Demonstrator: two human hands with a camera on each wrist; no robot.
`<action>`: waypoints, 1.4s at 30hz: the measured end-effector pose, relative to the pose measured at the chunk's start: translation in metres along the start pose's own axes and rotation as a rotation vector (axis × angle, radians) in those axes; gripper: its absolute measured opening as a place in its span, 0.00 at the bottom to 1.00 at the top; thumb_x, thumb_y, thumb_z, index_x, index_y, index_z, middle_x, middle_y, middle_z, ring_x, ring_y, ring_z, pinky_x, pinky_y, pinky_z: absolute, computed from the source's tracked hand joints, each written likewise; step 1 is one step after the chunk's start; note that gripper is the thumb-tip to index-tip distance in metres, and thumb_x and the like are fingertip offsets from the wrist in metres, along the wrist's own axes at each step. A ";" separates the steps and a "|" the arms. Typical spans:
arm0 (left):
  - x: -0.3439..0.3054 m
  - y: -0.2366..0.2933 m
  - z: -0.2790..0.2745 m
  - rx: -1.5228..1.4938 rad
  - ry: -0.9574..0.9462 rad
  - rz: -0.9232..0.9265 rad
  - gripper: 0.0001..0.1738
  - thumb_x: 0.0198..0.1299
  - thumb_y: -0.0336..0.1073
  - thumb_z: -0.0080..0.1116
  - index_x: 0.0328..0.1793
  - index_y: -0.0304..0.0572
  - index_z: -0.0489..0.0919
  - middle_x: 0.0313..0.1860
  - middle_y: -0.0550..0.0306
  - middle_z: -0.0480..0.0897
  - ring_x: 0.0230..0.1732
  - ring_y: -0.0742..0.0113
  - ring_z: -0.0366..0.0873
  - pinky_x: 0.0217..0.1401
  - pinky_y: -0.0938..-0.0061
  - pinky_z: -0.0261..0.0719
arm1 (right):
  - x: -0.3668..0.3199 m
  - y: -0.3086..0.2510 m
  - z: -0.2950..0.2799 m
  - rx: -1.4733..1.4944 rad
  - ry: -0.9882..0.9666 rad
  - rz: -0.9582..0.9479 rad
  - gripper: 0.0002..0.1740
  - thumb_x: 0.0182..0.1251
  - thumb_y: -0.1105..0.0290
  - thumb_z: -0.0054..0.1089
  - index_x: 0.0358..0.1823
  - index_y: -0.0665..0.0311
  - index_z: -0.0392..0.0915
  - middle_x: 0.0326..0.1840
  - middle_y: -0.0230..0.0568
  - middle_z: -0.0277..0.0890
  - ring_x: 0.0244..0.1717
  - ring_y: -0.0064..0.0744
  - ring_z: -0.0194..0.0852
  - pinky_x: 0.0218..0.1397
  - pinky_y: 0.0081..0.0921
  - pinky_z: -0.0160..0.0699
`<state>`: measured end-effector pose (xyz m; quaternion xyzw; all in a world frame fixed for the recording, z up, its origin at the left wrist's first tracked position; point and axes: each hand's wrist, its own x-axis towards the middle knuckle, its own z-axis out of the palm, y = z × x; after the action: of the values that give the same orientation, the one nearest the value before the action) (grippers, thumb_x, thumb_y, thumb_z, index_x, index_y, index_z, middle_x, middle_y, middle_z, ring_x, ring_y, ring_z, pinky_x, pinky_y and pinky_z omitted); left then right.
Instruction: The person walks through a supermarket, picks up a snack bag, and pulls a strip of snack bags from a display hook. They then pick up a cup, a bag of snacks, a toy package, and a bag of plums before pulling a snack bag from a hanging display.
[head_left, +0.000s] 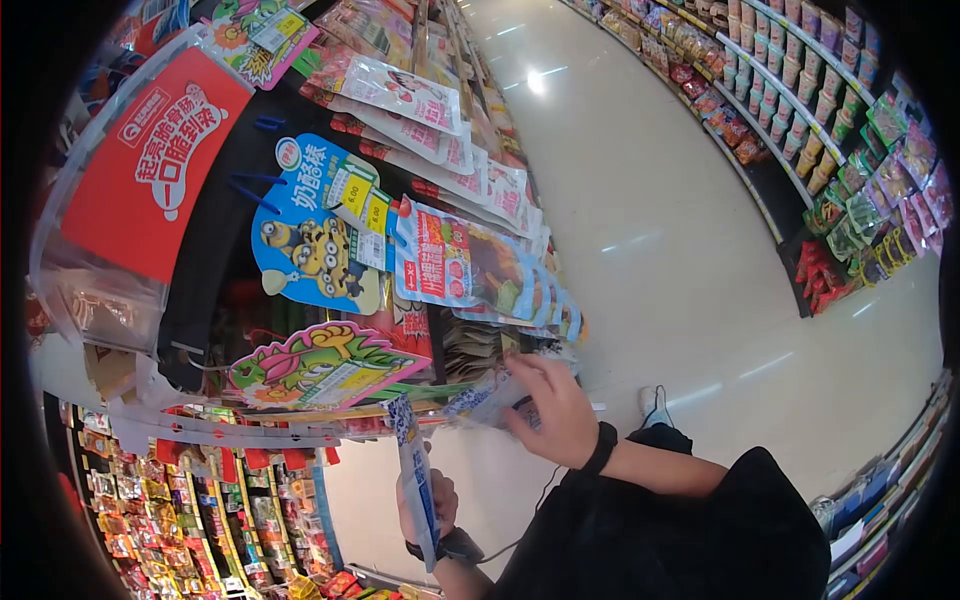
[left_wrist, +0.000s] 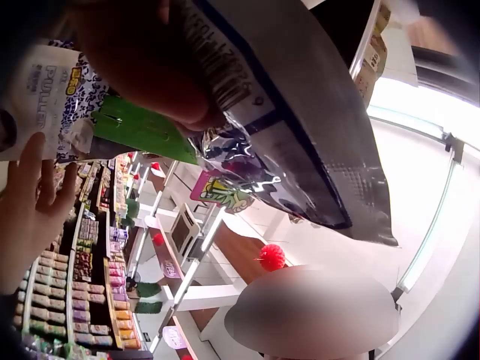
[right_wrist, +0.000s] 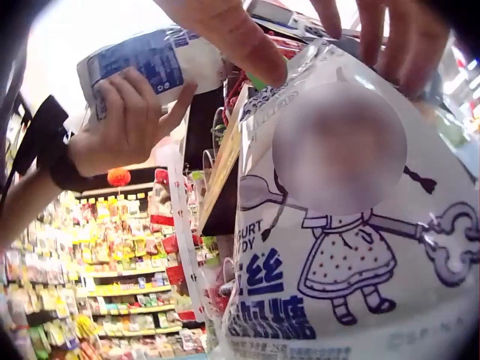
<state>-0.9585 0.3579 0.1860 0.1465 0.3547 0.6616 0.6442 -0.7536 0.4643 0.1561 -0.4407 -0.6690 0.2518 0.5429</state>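
Note:
My left hand (head_left: pixel 445 500) holds a white and blue candy bag (head_left: pixel 410 450) between thumb and fingers, low in front of the rack. Its silvery back with a barcode fills much of the left wrist view, the thumb lying across it. Farther right, my right hand (head_left: pixel 555 415) grips the top of another white candy bag (right_wrist: pixel 337 255) at the rack's lower end. That bag carries blue lettering and a drawn figure in a dotted skirt. Thumb and fingers lie either side of its top edge in the right wrist view. A green strip (left_wrist: pixel 139 127) shows beside the bags.
Over the hands hang fruit gummy bags (head_left: pixel 440 255), white packets (head_left: pixel 410 95) and a blue cartoon sign (head_left: pixel 320 240) with price tags. A pink-edged cartoon card (head_left: pixel 325 370) juts out near the left hand. Shelves of cups (head_left: pixel 790 90) stand across the pale aisle floor (head_left: pixel 640 200).

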 end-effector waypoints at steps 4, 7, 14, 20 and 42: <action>-0.001 -0.005 -0.012 0.005 -0.047 0.069 0.37 0.58 0.36 0.59 0.69 0.27 0.56 0.18 0.59 0.65 0.13 0.74 0.58 0.10 0.82 0.53 | -0.002 0.016 -0.002 0.029 -0.171 0.030 0.20 0.50 0.76 0.64 0.47 0.65 0.73 0.44 0.41 0.76 0.48 0.45 0.72 0.48 0.35 0.72; -0.001 -0.006 -0.011 0.001 -0.037 0.076 0.37 0.59 0.36 0.59 0.70 0.27 0.55 0.18 0.59 0.64 0.13 0.75 0.58 0.10 0.82 0.52 | -0.002 0.020 -0.001 0.096 -0.164 -0.044 0.15 0.53 0.76 0.63 0.42 0.66 0.72 0.41 0.43 0.77 0.44 0.46 0.74 0.44 0.35 0.72; -0.003 -0.006 -0.007 -0.060 -0.098 0.022 0.40 0.59 0.38 0.60 0.72 0.32 0.54 0.20 0.59 0.64 0.16 0.75 0.58 0.12 0.82 0.53 | 0.003 -0.008 -0.007 0.380 -0.313 0.156 0.09 0.63 0.76 0.57 0.42 0.67 0.69 0.32 0.47 0.80 0.30 0.47 0.81 0.30 0.32 0.75; -0.004 0.000 -0.007 0.051 -0.044 0.013 0.38 0.59 0.35 0.59 0.72 0.33 0.55 0.20 0.64 0.63 0.17 0.78 0.57 0.13 0.84 0.53 | 0.025 -0.028 0.002 0.489 -0.127 0.129 0.13 0.64 0.70 0.57 0.49 0.63 0.69 0.25 0.48 0.77 0.26 0.50 0.78 0.26 0.35 0.72; -0.001 0.002 -0.007 0.113 -0.135 0.027 0.35 0.60 0.37 0.58 0.70 0.31 0.57 0.20 0.65 0.62 0.17 0.76 0.57 0.15 0.82 0.54 | 0.038 -0.044 0.017 0.433 -0.133 0.201 0.14 0.59 0.67 0.64 0.26 0.67 0.69 0.15 0.46 0.67 0.14 0.38 0.65 0.19 0.30 0.61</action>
<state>-0.9645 0.3553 0.1829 0.2318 0.3453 0.6378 0.6483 -0.7848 0.4783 0.2065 -0.3608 -0.5866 0.4706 0.5516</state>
